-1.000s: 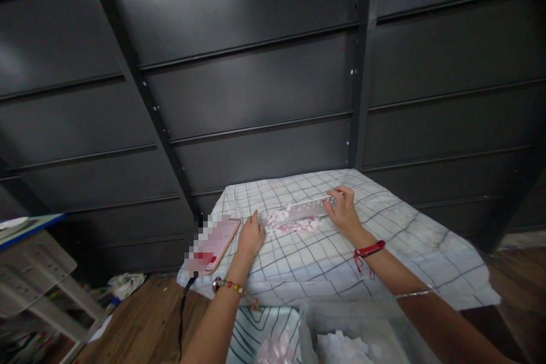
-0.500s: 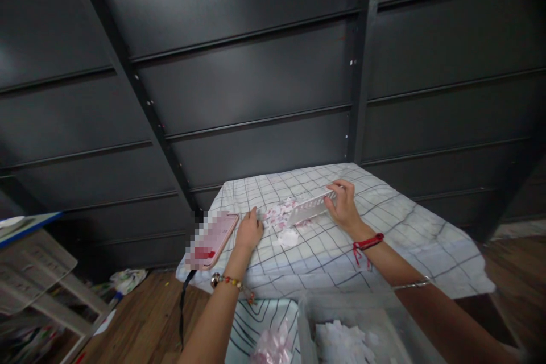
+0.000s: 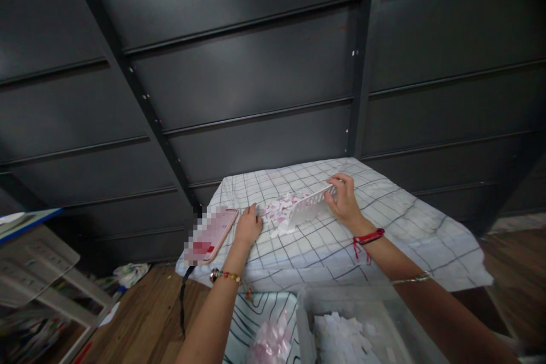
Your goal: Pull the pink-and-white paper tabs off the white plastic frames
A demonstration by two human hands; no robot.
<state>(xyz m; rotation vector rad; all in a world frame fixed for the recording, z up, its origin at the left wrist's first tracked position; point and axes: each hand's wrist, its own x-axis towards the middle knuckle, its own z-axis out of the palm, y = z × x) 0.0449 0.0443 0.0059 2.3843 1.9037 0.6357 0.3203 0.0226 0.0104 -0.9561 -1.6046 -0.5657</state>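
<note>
My right hand [image 3: 342, 199] pinches the upper right end of a white plastic panel with holes [image 3: 310, 206]. The panel stands tilted on edge on the checked cloth [image 3: 384, 222]. Against its left side lies a loose pile of small white and pink paper pieces [image 3: 278, 210]. Just left of that pile, my left hand [image 3: 248, 226] lies on the cloth, fingers stretched forward and nothing visible in it. Close by on its left is a pink phone [image 3: 219, 236], partly blurred out.
In front of me, a clear plastic bin [image 3: 305, 318] holds white paper pieces. Left of it, a pale blue striped surface [image 3: 243, 324] bears a pink plastic bag [image 3: 271, 341]. A dark panelled wall [image 3: 256, 91] rises behind the cloth; a blue-edged table [image 3: 38, 219] stands left.
The panel has swept slightly left with my right hand, pushing the paper pieces together. A white piece that lay in front of the panel is now gathered at its lower edge.
</note>
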